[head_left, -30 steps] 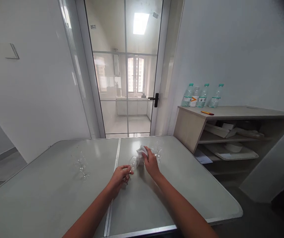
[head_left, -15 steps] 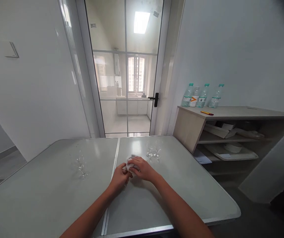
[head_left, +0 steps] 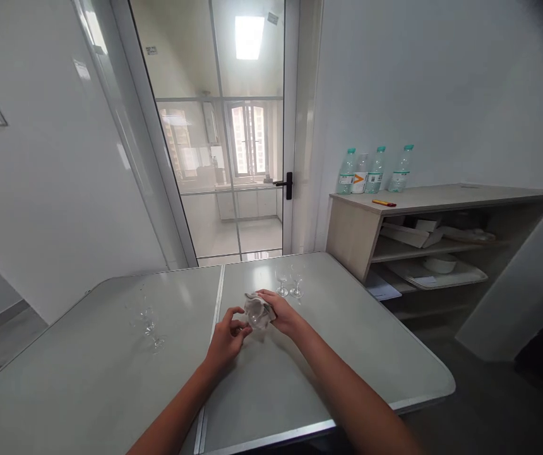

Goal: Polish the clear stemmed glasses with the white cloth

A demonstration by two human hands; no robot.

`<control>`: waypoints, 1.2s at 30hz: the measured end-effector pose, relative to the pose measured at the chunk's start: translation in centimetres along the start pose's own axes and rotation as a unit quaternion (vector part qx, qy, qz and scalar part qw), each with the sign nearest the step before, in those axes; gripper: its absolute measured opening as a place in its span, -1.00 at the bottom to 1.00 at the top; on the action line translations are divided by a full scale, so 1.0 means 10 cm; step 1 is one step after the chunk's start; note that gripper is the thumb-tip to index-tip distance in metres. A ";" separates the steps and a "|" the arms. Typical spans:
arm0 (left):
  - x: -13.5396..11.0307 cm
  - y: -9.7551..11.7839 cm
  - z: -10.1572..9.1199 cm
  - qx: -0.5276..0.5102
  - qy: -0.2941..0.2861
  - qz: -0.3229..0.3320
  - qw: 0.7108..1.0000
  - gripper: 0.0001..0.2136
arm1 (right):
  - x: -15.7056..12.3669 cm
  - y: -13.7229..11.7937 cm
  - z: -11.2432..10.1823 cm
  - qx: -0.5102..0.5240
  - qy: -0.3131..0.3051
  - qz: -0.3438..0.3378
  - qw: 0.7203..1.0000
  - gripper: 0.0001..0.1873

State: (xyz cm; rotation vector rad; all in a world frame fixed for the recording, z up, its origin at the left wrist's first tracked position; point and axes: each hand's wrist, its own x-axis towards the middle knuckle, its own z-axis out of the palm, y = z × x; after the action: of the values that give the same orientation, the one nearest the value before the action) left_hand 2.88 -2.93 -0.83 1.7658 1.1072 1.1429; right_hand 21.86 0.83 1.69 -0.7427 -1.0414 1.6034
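Centrally, clear glass [head_left: 255, 310], white cloth [head_left: 268, 310] against it

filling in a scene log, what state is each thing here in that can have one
Held stemmed glass: in hand, partly wrapped
White cloth: bunched around the glass, in the right hand
Left hand: fingers curled, grip unclear
Two stemmed glasses behind: upright
Stemmed glasses at left: pose unclear
Three green-capped bottles: upright, closed
Pen-like item: lying flat
Shelf unit: open-fronted
Glass door: appears shut
Light panel: lit
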 end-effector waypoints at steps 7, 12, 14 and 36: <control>0.07 -0.06 0.07 -0.123 0.052 -0.030 0.991 -0.55 | 0.07 0.16 0.10 0.160 0.030 -0.068 0.984 -0.75; 0.10 -0.08 0.06 -0.110 0.118 -0.008 0.987 -0.56 | -0.02 0.26 0.23 0.077 -0.043 -0.078 0.993 -0.50; 0.09 -0.06 0.02 -0.097 0.136 -0.010 0.986 -0.46 | -0.05 0.28 0.27 0.012 -0.063 -0.092 0.994 -0.41; 0.08 -0.11 0.04 -0.197 0.080 0.007 0.977 -0.36 | -0.12 0.23 0.18 -0.136 -0.105 -0.059 0.983 -0.35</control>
State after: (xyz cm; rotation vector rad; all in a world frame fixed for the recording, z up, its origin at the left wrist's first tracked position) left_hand 3.15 -1.85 -1.68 1.3950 0.8828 1.4226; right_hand 19.63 -1.00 0.36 -0.6867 -1.4524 1.4765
